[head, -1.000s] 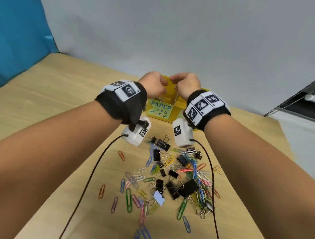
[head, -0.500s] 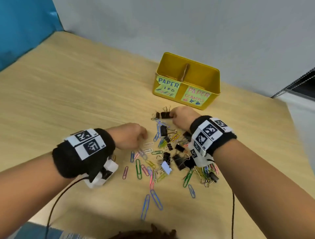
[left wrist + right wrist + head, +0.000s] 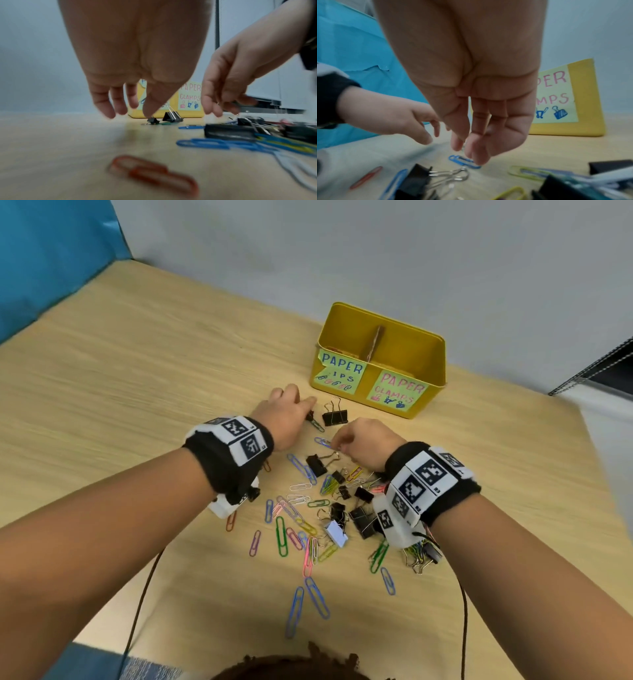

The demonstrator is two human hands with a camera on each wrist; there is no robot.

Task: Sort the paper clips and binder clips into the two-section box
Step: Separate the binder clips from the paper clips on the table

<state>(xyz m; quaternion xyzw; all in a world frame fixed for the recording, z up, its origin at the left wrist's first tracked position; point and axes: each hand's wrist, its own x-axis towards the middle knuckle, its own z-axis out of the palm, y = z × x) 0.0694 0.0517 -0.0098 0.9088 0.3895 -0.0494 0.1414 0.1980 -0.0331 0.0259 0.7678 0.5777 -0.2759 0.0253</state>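
Observation:
The yellow two-section box (image 3: 435, 361) stands at the back, labelled for paper clips on its left half and clamps on its right. My left hand (image 3: 306, 405) reaches down with straight fingers. Its thumb tip (image 3: 149, 113) is just over a small black binder clip (image 3: 152, 120) lying on a green paper clip (image 3: 317, 424). It holds nothing. My right hand (image 3: 337, 445) points down, thumb and fingers close together, over a blue paper clip (image 3: 462, 161). A thin glint shows between them; whether they pinch anything is unclear. A larger binder clip (image 3: 335, 416) sits between my hands and the box.
A scatter of coloured paper clips (image 3: 281, 535) and black binder clips (image 3: 363, 520) covers the wooden table (image 3: 137, 405) under and behind my wrists. A white binder clip (image 3: 336, 532) lies among them. Grey wall behind, blue sheet (image 3: 51, 251) at the left.
Both hands left the box and came down to the table. Over the last half second the left hand moved forward to the small binder clip, and the right hand drew back toward the blue paper clip.

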